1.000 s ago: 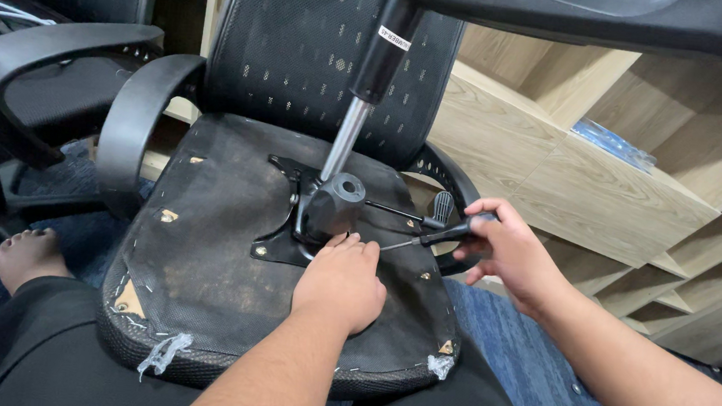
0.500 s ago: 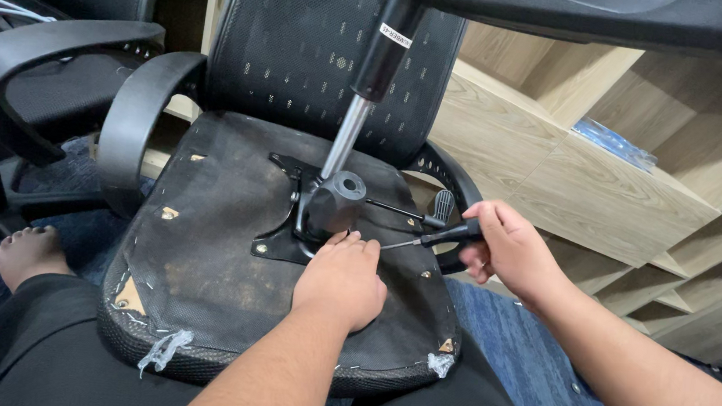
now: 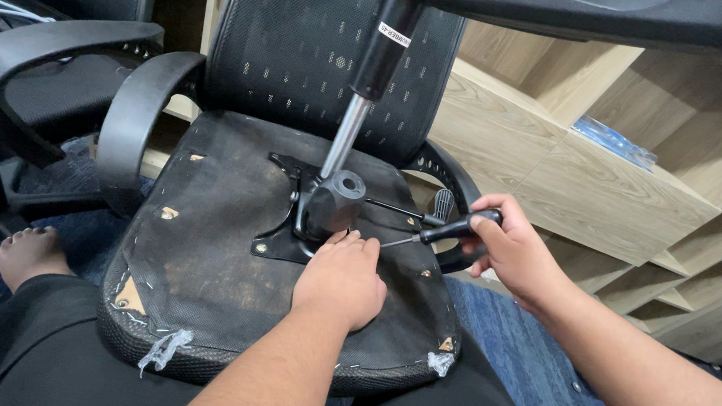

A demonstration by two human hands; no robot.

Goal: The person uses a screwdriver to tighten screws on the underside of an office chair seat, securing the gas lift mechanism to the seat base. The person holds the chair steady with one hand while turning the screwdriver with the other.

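An office chair lies upturned across my lap, the black underside of its seat (image 3: 207, 241) facing up. A black metal mechanism plate (image 3: 312, 211) with a gas cylinder (image 3: 356, 114) rising from it is fixed at the seat's middle. My left hand (image 3: 340, 280) rests flat on the seat, fingertips against the plate's near edge. My right hand (image 3: 511, 248) grips the black handle of a screwdriver (image 3: 438, 231), whose thin shaft points left toward the plate beside my left fingers.
The chair's armrests (image 3: 136, 115) curve up at the left and behind the screwdriver. A second black chair (image 3: 39, 66) stands at far left. Wooden shelving (image 3: 601, 182) fills the right. The chair's base (image 3: 574, 7) hangs overhead. My bare foot (image 3: 29, 255) rests on blue carpet.
My right hand has turned slightly on the screwdriver handle, rolling it back and forth, with the tip staying at the plate. My left hand has not moved.
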